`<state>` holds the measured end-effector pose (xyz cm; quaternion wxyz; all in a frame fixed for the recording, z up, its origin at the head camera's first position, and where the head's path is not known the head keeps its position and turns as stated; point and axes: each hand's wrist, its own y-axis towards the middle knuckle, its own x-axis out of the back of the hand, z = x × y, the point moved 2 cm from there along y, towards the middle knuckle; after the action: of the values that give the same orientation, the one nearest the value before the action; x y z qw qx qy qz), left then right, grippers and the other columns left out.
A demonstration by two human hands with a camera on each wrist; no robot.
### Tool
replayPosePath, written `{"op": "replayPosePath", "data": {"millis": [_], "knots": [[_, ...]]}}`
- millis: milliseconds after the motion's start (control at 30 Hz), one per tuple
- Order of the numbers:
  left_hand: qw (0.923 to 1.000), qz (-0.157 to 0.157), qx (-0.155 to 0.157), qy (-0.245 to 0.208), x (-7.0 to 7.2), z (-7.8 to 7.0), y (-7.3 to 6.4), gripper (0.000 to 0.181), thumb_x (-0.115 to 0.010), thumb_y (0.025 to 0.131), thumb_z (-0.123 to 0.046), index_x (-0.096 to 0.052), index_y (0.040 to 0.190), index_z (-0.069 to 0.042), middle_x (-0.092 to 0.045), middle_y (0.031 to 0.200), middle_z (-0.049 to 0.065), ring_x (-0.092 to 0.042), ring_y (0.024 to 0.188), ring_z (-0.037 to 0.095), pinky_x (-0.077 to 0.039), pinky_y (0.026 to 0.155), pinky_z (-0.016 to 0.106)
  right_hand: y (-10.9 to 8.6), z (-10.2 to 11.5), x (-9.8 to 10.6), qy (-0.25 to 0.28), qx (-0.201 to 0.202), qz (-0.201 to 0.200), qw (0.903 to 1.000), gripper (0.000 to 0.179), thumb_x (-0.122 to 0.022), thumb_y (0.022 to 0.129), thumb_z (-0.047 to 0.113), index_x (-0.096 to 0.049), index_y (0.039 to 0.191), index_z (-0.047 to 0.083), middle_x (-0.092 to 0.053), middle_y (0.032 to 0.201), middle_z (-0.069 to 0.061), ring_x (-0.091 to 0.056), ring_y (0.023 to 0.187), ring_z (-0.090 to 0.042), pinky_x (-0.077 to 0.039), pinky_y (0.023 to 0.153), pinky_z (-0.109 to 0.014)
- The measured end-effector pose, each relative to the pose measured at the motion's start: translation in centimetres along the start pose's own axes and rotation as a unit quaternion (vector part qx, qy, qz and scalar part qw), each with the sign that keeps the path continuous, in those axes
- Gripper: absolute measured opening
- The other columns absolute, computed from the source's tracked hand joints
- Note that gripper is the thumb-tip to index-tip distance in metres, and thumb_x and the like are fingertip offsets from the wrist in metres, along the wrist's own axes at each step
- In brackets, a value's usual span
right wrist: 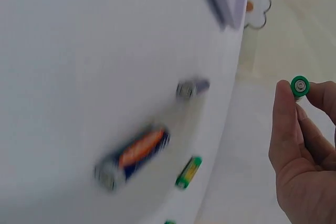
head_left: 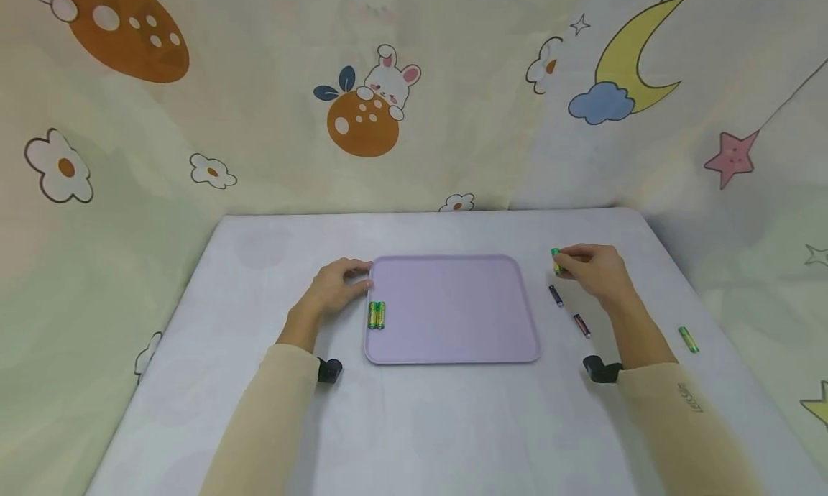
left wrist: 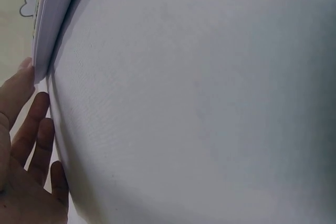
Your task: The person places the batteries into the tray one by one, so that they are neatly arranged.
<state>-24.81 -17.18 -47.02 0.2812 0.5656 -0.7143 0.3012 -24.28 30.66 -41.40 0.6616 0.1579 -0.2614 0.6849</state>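
My right hand [head_left: 598, 269] pinches a green battery [head_left: 555, 260] between thumb and fingers, right of the lilac tray [head_left: 453, 302]. Its round end faces the camera in the right wrist view. At the tray's left edge, my left hand [head_left: 333, 287] touches the rim with fingers apart; in the left wrist view the hand [left wrist: 31, 166] shows beside the tray's side [left wrist: 52, 24]. Two green batteries [head_left: 376, 315] stand side by side along the tray's left side. Near my right hand lie two dark batteries, one closer to the tray [head_left: 556, 296] and one nearer me [head_left: 582, 326].
Another green battery [head_left: 688, 339] lies farther right on the white table [head_left: 453, 431]. The right wrist view shows a green battery [right wrist: 189, 172] beyond the dark ones, and a green tip [right wrist: 169, 222] at the bottom edge. A patterned cloth [head_left: 272, 108] hangs behind the table.
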Motion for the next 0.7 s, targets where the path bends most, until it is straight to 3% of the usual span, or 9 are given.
{"op": "replayPosePath", "data": {"millis": [67,200,333,467,700], "knots": [[1.0000,-0.001,-0.002,0.001,0.2,0.1,0.0,0.047,-0.072,0.098,-0.033,-0.062,0.142,-0.020,-0.061,0.141,0.008,-0.052,0.135,0.033,-0.039,0.117,0.054,0.0,0.8,-1.1,0.023,0.009,0.017,0.9996,0.056,-0.063,0.102,0.038,-0.058,0.138,-0.005,-0.063,0.132,-0.028,-0.071,0.085,0.001,-0.049,0.109,-0.050],[1.0000,0.005,-0.002,-0.004,0.2,0.0,0.1,0.048,-0.071,0.098,-0.032,-0.061,0.143,-0.019,-0.060,0.142,0.009,-0.052,0.135,0.033,-0.039,0.116,0.055,-0.3,1.6,-3.5,0.039,0.005,0.039,0.9985,0.050,-0.064,0.103,0.033,-0.059,0.136,-0.004,-0.064,0.129,-0.024,-0.074,0.096,-0.013,-0.058,0.099,-0.037],[0.9999,0.010,-0.001,-0.004,-0.2,-0.2,0.4,0.048,-0.070,0.099,-0.033,-0.061,0.144,-0.020,-0.060,0.144,0.008,-0.051,0.136,0.032,-0.039,0.116,0.053,-0.5,2.0,-6.2,0.058,0.004,0.051,0.9970,0.042,-0.067,0.101,0.025,-0.063,0.130,-0.006,-0.067,0.119,-0.021,-0.073,0.096,-0.018,-0.060,0.092,-0.032],[1.0000,0.001,-0.001,-0.004,-0.3,-0.5,0.5,0.047,-0.070,0.099,-0.033,-0.061,0.143,-0.021,-0.060,0.144,0.008,-0.051,0.136,0.032,-0.039,0.117,0.053,-0.2,3.0,-9.0,0.036,0.025,0.050,0.9978,0.038,-0.067,0.099,0.023,-0.067,0.123,-0.007,-0.074,0.108,-0.017,-0.073,0.087,-0.014,-0.060,0.082,-0.025],[0.9999,0.001,0.013,-0.008,0.2,-0.2,0.0,0.048,-0.071,0.098,-0.032,-0.061,0.144,-0.020,-0.060,0.145,0.008,-0.050,0.137,0.033,-0.037,0.118,0.054,-0.4,5.6,-14.6,0.002,0.041,0.086,0.9954,0.032,-0.069,0.097,0.025,-0.072,0.115,-0.001,-0.078,0.098,-0.011,-0.074,0.082,-0.017,-0.057,0.079,-0.029]]}}
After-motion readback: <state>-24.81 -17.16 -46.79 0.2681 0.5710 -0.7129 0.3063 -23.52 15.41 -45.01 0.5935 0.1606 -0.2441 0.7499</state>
